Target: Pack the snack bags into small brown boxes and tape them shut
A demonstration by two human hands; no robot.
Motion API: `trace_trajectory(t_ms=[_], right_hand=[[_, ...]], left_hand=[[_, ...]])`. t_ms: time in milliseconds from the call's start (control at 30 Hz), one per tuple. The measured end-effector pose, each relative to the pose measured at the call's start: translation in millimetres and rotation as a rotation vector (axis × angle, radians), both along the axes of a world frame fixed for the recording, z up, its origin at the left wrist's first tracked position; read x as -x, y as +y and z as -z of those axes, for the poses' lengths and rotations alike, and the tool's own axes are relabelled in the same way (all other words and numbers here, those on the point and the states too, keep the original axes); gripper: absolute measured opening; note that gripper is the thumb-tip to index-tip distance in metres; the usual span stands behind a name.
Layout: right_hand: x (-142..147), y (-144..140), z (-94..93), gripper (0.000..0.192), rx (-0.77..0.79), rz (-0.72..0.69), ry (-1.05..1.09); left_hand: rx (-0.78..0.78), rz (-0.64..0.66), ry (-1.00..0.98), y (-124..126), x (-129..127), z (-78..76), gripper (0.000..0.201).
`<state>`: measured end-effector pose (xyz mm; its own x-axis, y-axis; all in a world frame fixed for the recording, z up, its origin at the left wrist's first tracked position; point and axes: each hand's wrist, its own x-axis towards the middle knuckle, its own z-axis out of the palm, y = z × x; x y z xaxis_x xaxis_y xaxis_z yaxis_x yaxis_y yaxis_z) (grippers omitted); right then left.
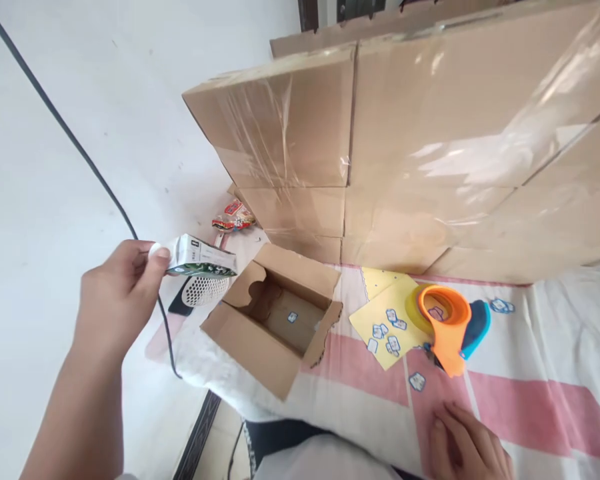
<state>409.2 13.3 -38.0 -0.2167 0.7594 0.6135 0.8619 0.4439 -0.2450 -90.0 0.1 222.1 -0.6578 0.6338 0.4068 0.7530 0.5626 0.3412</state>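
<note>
My left hand [117, 297] holds a small white and green carton [203, 257] by one end, level, just left of an open cardboard box [260, 347]. The box stands on a pink and white cloth [525, 400] and holds only a small sticker on its bottom. My right hand [467, 443] rests flat on the cloth at the lower right, fingers loosely apart, holding nothing. Just above it lies an orange and blue tape dispenser [450, 327].
A yellow sheet [380, 320] with several small stickers lies beside the dispenser. Tall taped cardboard boxes [430, 147] wall off the back. A snack packet [233, 217] and a white perforated object [203, 290] lie near the wall. A black cable [80, 150] runs down the white wall.
</note>
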Motion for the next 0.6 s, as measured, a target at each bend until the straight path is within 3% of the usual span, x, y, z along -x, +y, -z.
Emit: trace_trajectory(t_ms=[100,200,267,367,500,600], right_hand=[[1.7,-3.7,-1.7,0.012,0.035,-0.005,0.037],[2.8,-7.4,-2.2,0.010,0.043,0.012,0.086],[3.2,-8.9,-2.6,0.009,0.037,0.024,0.108],[3.2,-10.1,-4.0,0.008,0.015,0.010,0.129],[4.0,-10.9,-4.5,0.009,-0.015,0.006,0.148],[5.6,-10.9,-3.3,0.009,-0.030,0.031,0.162]], left_hand=[[-0.092,0.211,-0.258,-5.4,-32.2,-0.1,0.038],[0.068,0.396,-0.518,9.1,-58.0,15.6,0.041],[0.198,0.444,-0.544,21.7,-69.6,26.7,0.041],[0.388,0.475,-0.373,36.3,-78.3,37.3,0.040],[0.637,0.467,0.022,49.6,-88.2,48.5,0.038],[0.759,0.547,0.123,58.3,-101.2,55.5,0.031]])
